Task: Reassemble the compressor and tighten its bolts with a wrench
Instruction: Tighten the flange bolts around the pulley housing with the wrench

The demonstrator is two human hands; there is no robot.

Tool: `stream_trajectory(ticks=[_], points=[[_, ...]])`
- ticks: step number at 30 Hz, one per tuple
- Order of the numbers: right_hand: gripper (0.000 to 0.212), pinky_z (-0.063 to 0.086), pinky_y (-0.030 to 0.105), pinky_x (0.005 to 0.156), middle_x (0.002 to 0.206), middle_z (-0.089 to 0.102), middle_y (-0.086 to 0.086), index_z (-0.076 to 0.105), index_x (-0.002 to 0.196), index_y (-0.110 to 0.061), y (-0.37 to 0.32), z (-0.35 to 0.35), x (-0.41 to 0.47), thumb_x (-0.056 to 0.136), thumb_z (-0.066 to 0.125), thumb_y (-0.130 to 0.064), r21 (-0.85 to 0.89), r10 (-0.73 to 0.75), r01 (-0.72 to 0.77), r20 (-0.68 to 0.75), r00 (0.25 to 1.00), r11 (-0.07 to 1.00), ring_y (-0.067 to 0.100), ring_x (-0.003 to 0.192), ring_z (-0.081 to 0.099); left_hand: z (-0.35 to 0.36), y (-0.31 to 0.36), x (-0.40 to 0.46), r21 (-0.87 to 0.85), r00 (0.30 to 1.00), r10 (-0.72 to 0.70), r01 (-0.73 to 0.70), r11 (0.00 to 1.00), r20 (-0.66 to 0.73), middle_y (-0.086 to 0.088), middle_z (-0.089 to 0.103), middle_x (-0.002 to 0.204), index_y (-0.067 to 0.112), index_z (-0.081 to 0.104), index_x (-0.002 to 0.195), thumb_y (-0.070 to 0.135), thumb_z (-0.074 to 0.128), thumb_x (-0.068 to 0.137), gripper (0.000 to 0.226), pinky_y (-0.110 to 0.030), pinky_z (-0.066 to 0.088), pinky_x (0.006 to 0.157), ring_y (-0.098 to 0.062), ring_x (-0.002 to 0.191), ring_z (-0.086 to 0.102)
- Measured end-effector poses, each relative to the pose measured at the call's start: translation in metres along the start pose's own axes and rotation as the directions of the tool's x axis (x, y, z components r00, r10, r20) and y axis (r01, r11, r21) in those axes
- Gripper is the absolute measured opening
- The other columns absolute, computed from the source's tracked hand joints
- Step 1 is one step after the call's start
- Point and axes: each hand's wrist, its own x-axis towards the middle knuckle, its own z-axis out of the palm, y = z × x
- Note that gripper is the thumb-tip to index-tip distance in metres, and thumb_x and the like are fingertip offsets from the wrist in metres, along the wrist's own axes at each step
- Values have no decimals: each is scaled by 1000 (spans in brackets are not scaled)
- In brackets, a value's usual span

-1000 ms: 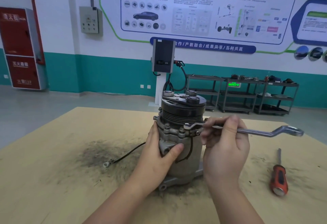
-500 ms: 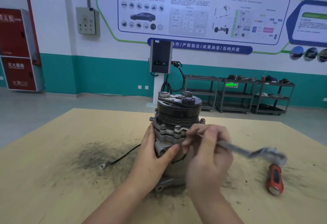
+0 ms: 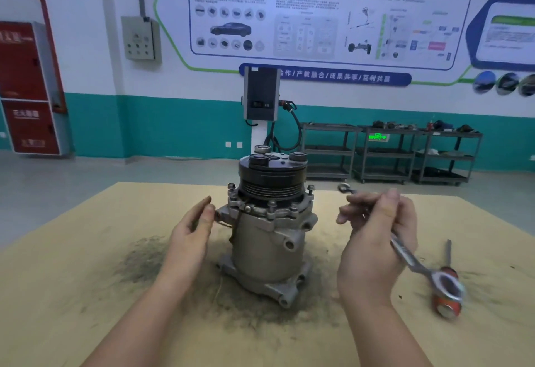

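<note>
Overhead, blue wall banner (image 3: 324, 76): "产教融合/成果共享/互利共赢"

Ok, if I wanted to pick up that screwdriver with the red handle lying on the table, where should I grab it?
Probably the fat red handle of the red-handled screwdriver, from above: it lies flat on the tan wooden table, handle nearest you, thin metal shaft pointing away. The silver ring wrench held by the right hand overlaps it in view now.

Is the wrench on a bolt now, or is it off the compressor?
Off. The right hand holds the wrench beside the compressor, its ring ends touching no bolt.
</note>
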Motion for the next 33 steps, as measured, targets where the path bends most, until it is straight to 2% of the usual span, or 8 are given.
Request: stream_trajectory(ticks=[3, 7, 11, 13, 16, 25, 29, 33], points=[[22, 49, 21, 70, 83, 66, -4, 58, 80, -22, 15, -3, 1, 100, 50, -25, -260, 23, 3, 96, 995, 966, 9, 78, 64, 8, 17, -12, -84, 975, 164, -178, 981, -149, 12, 68, 118, 30, 69, 103, 36, 57, 86, 22, -21, 50, 97, -6, 114, 62], [5, 43, 10, 81, 102, 56, -2, 61, 88, -27, 32, 0, -5, 92, 59, -29, -404, 100, 24, 283, 954, 915, 0, 91, 57, 35, 41, -35, -93, 953, 300, -302, 949, -44, 22, 59, 130, 38, 73, 91, 40, 74, 79, 12, -20, 47, 97, 3, 120, 55], [38, 40, 23, 102, 126, 56, -4, 58, 126, -13, 48, 0, -2, 97, 50, -36, -528, 279, -78, 312, 908, 846, 8, 117, 51, 58, 47, -44, -49, 946, 322, -323, 945, -35, 26, 52, 133, 33, 70, 91, 36, 78, 72, 21, -36, 42, 109, -7, 129, 50], [40, 39, 9, 95, 122, 61, -10, 58, 128, -16, 51, 1, 2, 100, 43, -40, -533, 396, -180, 323, 860, 827, -2, 115, 53, 65, 47, -46, -40, 942, 327, -330, 943, -75, 26, 49, 134, 34, 69, 89, 36, 82, 74, 20, -32, 41, 109, -2, 129, 48], [32, 36, -5, 60, 74, 66, -32, 66, 89, -34, 51, 3, 1, 101, 38, -44, -523, 474, -272, 304, 826, 808, -27, 75, 54, 68, 42, -46, -1, 933, 349, -351, 936, -90, 37, 44, 133, 40, 69, 88, 27, 80, 77, 21, -8, 37, 99, 11, 124, 47], [60, 38, 9, 51, 45, 53, -8, 51, 50, -23, 39, 0, -12, 90, 29, -62, -649, 195, 16, 253, 948, 761, -5, 55, 55, 60, 37, -36, -66, 947, 281, -294, 954, -156, 30, 51, 131, 35, 71, 80, 43, 77, 72, 13, -33, 38, 112, 5, 129, 47], [71, 43, 19, 51, 69, 67, -10, 63, 72, -27, 19, -5, 2, 85, 13, -77, -540, 146, -62, 113, 983, 840, 6, 58, 62, 42, 36, -30, -157, 975, 215, -223, 962, -62, 31, 54, 132, 32, 76, 79, 43, 74, 69, 15, -38, 41, 110, 4, 129, 48], [28, 41, 24, 50, 73, 63, -15, 47, 86, -30, -7, -8, 17, 95, 29, -49, -250, 63, -41, 81, 995, 967, 13, 52, 57, 37, 41, -32, -184, 976, 218, -214, 959, -1, 29, 55, 133, 32, 79, 82, 38, 71, 73, 14, -36, 43, 109, 2, 129, 50]])
